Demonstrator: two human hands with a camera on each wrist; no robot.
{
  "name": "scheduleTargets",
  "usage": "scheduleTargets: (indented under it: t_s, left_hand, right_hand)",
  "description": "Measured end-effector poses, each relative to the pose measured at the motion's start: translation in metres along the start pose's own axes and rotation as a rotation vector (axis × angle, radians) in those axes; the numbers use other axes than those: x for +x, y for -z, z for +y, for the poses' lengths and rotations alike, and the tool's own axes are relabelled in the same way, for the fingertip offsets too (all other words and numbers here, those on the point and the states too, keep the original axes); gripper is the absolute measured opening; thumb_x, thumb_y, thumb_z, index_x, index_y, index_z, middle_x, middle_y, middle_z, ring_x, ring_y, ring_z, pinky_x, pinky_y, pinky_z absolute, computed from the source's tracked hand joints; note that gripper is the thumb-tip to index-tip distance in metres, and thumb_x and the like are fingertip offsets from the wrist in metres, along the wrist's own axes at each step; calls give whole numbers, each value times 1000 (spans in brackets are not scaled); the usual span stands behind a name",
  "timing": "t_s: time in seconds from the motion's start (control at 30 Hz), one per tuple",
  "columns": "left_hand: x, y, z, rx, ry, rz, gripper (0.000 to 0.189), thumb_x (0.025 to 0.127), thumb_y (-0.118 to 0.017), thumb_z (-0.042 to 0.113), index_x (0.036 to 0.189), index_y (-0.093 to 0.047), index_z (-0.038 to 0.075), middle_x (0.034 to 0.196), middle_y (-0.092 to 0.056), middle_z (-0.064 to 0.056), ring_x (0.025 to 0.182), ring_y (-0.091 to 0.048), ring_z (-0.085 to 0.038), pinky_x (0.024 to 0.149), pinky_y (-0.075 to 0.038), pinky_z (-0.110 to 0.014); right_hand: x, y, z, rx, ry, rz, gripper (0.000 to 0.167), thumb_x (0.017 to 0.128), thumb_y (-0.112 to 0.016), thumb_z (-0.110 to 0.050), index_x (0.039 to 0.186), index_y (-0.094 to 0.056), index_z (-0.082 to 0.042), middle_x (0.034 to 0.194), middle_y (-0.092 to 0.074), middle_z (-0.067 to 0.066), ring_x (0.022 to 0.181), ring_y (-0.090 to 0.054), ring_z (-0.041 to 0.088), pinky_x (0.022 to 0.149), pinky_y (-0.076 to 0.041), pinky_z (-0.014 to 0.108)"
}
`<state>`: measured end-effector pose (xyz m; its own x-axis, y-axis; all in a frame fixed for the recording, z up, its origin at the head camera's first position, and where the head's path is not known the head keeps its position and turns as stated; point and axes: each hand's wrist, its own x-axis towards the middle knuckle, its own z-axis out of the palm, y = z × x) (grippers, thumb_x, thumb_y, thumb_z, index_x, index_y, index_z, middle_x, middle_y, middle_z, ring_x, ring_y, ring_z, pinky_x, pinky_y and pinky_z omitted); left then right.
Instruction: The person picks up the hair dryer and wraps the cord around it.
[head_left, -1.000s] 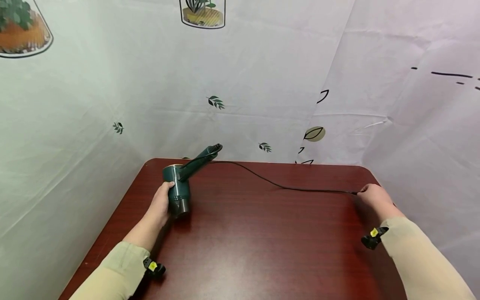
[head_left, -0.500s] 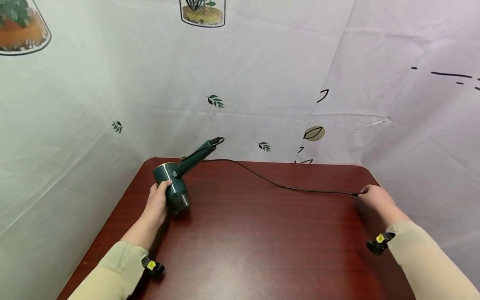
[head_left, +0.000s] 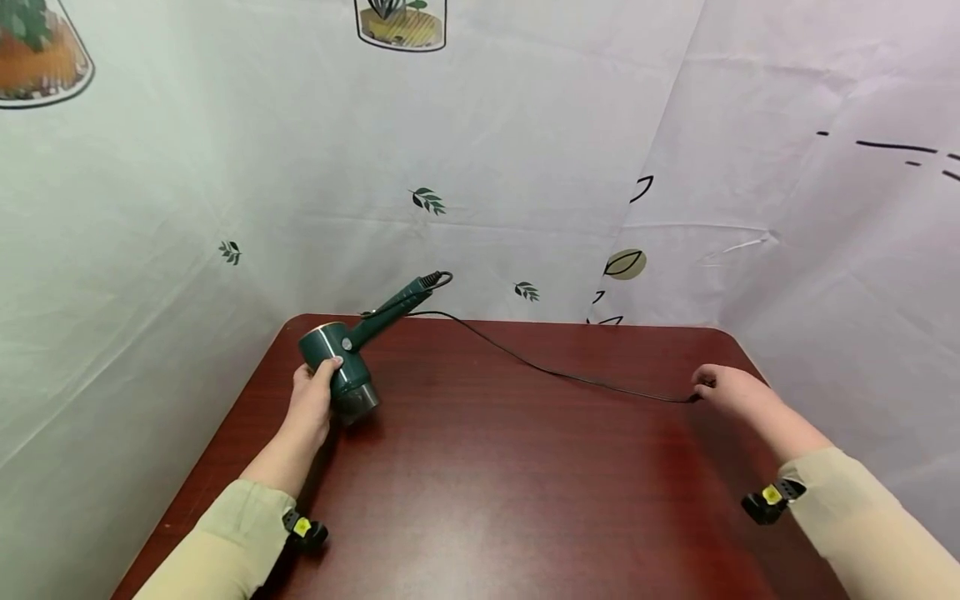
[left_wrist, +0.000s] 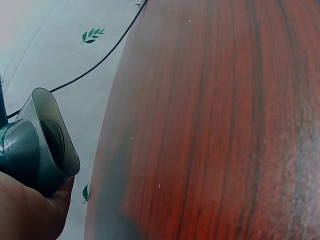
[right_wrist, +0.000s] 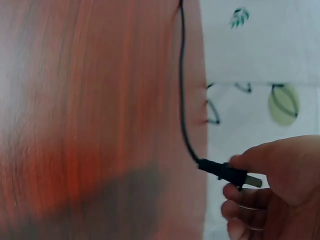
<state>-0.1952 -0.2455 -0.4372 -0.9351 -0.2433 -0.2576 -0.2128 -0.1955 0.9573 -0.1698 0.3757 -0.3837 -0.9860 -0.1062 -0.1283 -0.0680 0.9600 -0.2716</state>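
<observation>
A dark green hair dryer [head_left: 332,348] is gripped round its barrel by my left hand [head_left: 311,396], its handle [head_left: 390,312] slanting up to the right. In the left wrist view the flat nozzle [left_wrist: 50,130] points toward the table, with part of my palm below it. My right hand [head_left: 731,392] pinches the black plug [right_wrist: 227,172] between thumb and fingers, its metal prongs [right_wrist: 254,181] showing in the right wrist view. The thin black cord [head_left: 525,360] runs from the dryer side across the table's far part to the plug.
A reddish-brown wooden table [head_left: 510,467] with rounded far corners lies beneath both hands. White cloth [head_left: 525,150] with printed leaves and jars hangs behind and on both sides. Each sleeve cuff carries a small black camera [head_left: 307,532].
My left hand has tilted the hair dryer and shifted it slightly left, its handle rising. My right hand has drawn the plug a little to the left, and the cord sags more near it.
</observation>
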Motion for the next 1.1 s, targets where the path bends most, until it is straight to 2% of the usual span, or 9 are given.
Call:
scheduleTargets:
  t_s: [0.1, 0.2, 0.33, 0.5, 0.6, 0.73, 0.87, 1.1]
  left_hand:
    - [1, 0, 0, 6, -5, 9, 82, 99, -51, 44, 156, -1, 15, 157, -22, -18, 136, -34, -32, 113, -29, -47]
    - [3, 0, -1, 11, -9, 18, 81, 99, -52, 44, 157, -2, 15, 157, -23, -18, 136, -35, -32, 112, -30, -48]
    - [3, 0, -2, 17, -11, 26, 82, 99, -52, 44, 157, -2, 15, 157, -23, -19, 135, -35, -32, 112, -31, -48]
    - [3, 0, -2, 33, -29, 23, 84, 98, -53, 44, 157, -2, 13, 156, -23, -19, 135, -35, -31, 112, -30, -47]
    - [3, -1, -1, 44, -44, 18, 84, 98, -53, 43, 156, -2, 11, 155, -24, -19, 134, -36, -30, 112, -31, -45]
    - [3, -2, -2, 52, -45, 13, 84, 98, -54, 44, 156, -3, 11, 155, -25, -19, 134, -37, -30, 111, -32, -46]
    - [2, -3, -2, 66, -45, 2, 84, 97, -54, 44, 155, -3, 11, 155, -24, -19, 135, -37, -32, 110, -33, -48]
    - [1, -5, -3, 100, -44, 0, 85, 97, -54, 45, 155, -3, 11, 155, -24, -20, 134, -37, -33, 108, -35, -50]
  right_hand:
    - [-1, 2, -11, 32, 58, -39, 9, 98, -59, -13, 99, -62, -5, 93, -67, 8, 80, -58, 22, 69, -45, 41]
    - [-4, 5, -22, 87, 93, -69, 5, 96, -63, -14, 94, -61, -10, 89, -65, 2, 75, -52, 17, 66, -41, 36]
    - [-10, 9, -37, 188, 120, -121, 10, 91, -67, -9, 97, -59, -10, 85, -59, 3, 68, -49, 17, 61, -41, 34]
    - [-19, 12, -57, 299, 155, -205, 21, 85, -60, 1, 103, -54, -8, 82, -53, 5, 61, -51, 19, 52, -50, 37]
    - [-24, 13, -70, 321, 210, -227, 23, 85, -59, 2, 104, -54, -9, 84, -54, 6, 65, -54, 21, 53, -54, 41]
    - [-29, 11, -90, 312, 296, -231, 23, 86, -59, 1, 104, -57, -13, 82, -58, 4, 56, -56, 19, 51, -53, 38]
    - [-33, 8, -112, 278, 413, -217, 24, 86, -60, 0, 103, -59, -17, 74, -58, -3, 49, -52, 11, 48, -50, 31]
    - [-36, 1, -152, 133, 636, -120, 24, 83, -70, -9, 95, -60, -27, 77, -58, -17, 62, -52, 0, 57, -47, 23]
